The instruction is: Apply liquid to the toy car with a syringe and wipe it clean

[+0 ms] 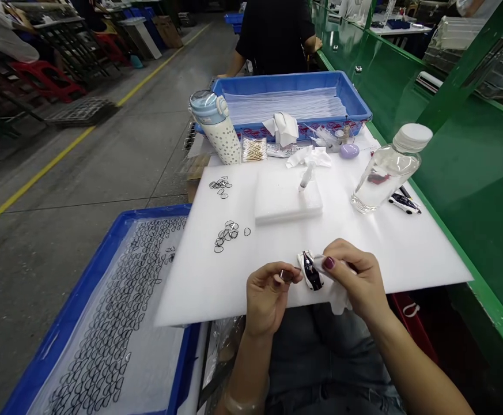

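Note:
A small white and black toy car [310,272] lies on the white foam sheet [277,253], between my two hands. My left hand [268,294] is closed in a pinch at the car's left side. What its fingertips hold is too small to make out. My right hand [357,276] pinches a white tissue [340,297], whose tip reaches toward the car and whose loose end hangs below the fingers. Small black rings [226,235] lie in two loose groups on the left part of the sheet.
A foam block [288,199] bears a small syringe-like tube [306,177]. A clear bottle [385,170] and another toy car [405,203] stand right. Behind are a tumbler [220,129], cotton swabs [254,150] and a blue bin [350,98]. A ring-filled tray [117,300] sits lower left.

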